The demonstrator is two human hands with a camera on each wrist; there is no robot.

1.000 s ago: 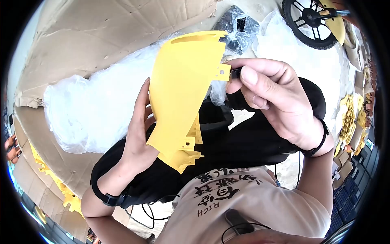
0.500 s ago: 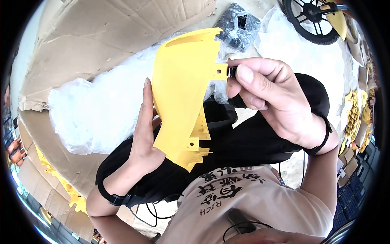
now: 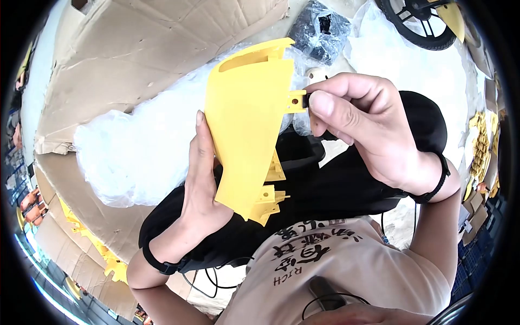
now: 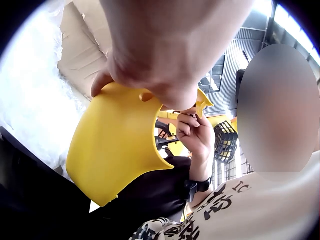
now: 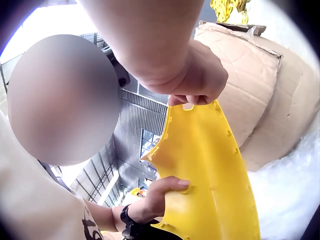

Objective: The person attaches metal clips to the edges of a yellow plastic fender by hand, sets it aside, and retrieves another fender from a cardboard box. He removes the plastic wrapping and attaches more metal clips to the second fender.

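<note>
A curved yellow plastic panel [image 3: 244, 114] is held up over the lap by my left hand [image 3: 206, 197]. In the right wrist view the left thumb [image 5: 172, 185] lies on the panel's inner face [image 5: 210, 150], and the fingers are hidden behind it. With thumb and forefinger, my right hand [image 3: 374, 122] pinches a small black clip [image 3: 306, 101] right at the end of the panel's holed tab [image 3: 296, 102]. Most of the clip is covered by the fingertips. From the left wrist, the panel's smooth outer side [image 4: 112, 135] shows, with the right hand [image 4: 197, 137] beyond it.
Clear plastic wrapping [image 3: 130, 157] lies on cardboard [image 3: 157, 59] beyond the left hand. A plastic-wrapped dark package [image 3: 320, 32] is on the floor ahead, and a black spoked wheel [image 3: 420, 24] stands at upper right. More yellow parts [image 3: 478, 151] are piled at far right.
The panel has turned slightly, showing more of its top opening and the side of its tab. Both hands sit slightly farther right in view. Less of the black clip shows beside the tab.
</note>
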